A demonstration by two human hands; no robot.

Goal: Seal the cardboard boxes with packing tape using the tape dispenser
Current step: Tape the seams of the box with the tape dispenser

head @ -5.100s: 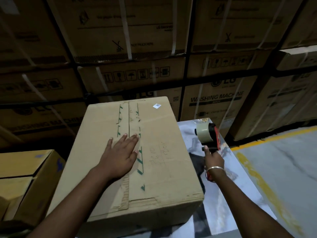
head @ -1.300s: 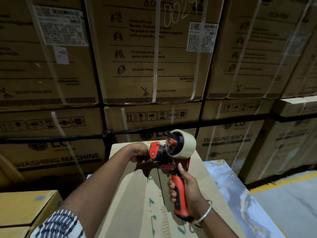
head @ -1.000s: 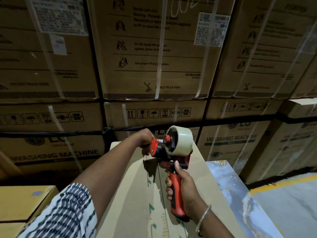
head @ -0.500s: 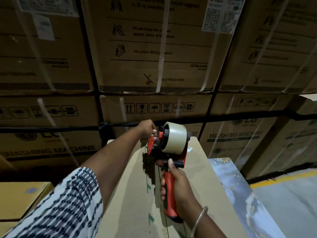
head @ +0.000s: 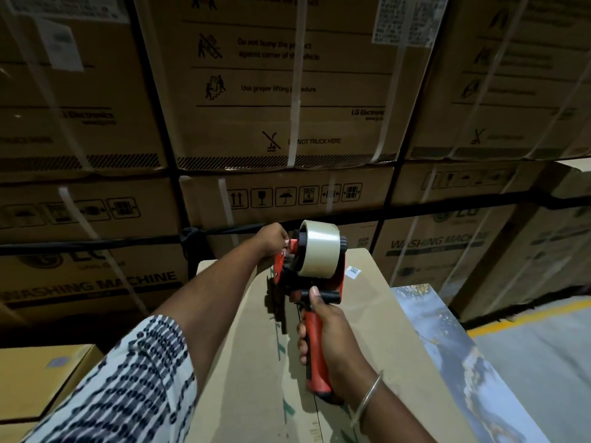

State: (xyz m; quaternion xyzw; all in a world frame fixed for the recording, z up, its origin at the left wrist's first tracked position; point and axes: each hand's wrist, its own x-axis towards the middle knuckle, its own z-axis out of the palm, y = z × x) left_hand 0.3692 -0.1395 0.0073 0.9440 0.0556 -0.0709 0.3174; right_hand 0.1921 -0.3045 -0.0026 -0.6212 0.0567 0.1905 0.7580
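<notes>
Cardboard filled most of the view: a plain brown cardboard box (head: 367,330) with a centre seam and green printed marks lay under both arms, with a small white sticker (head: 353,272) near its far right corner. Above the far end of that box the right hand (head: 332,343) gripped the red handle of a red and black tape dispenser (head: 311,282), fingers wrapped round the grip and the thumb laid up toward the black crossbar. A roll of pale, clear packing tape (head: 319,249) sat on the dispenser's hub, facing the camera. The left hand (head: 271,236), reaching out from a sleeve patterned in white and dark dashes (head: 128,388), was curled at the dispenser's far left side, its fingertips closed at the red knob of the hub; exactly what they pinched could not be made out. A thin metal bangle (head: 367,398) circled the right wrist. To the right of the box ran a glossy marbled blue-white tabletop (head: 463,353). Behind stood stacked brown washing machine cartons (head: 281,91) bound with white straps, and a yellow-brown carton (head: 38,375) sat low on the left. A grey floor with a yellow line (head: 527,318) showed at the right.
</notes>
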